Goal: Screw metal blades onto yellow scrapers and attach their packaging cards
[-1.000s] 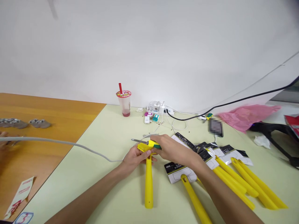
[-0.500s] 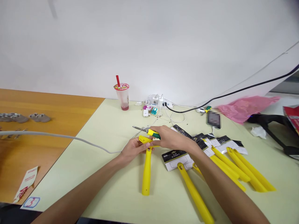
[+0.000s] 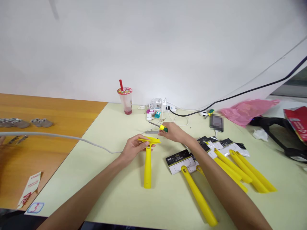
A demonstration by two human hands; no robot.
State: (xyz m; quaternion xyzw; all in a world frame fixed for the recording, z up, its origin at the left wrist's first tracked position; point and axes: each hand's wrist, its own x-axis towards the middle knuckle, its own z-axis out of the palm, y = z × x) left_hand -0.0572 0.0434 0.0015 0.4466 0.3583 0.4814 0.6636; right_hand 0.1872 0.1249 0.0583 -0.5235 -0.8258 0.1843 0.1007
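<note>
My left hand [image 3: 132, 149] is closed around the head of a yellow scraper [image 3: 147, 166], whose handle points down toward the front edge of the table. A screwdriver [image 3: 163, 128] with a yellow and green handle is in my right hand [image 3: 174, 132], its shaft pointing left. Just beyond the scraper's head, a thin grey metal strip [image 3: 152, 132] shows at my right fingertips; whether they touch it I cannot tell. On the right, another yellow scraper [image 3: 199, 196] lies beside a black and white packaging card [image 3: 180, 161].
More yellow scrapers [image 3: 254, 172] with cards lie to the right, partly behind my right forearm. A cup with a red straw [image 3: 127, 100] and a power strip [image 3: 159, 104] stand by the wall. A grey cable [image 3: 96, 145] crosses from the left. A pink bag [image 3: 249, 111] lies at back right.
My right hand has drawn back from the scraper's head, away from me and slightly right, with the screwdriver. The scraper's head has turned in my left hand, and the metal strip has come into view.
</note>
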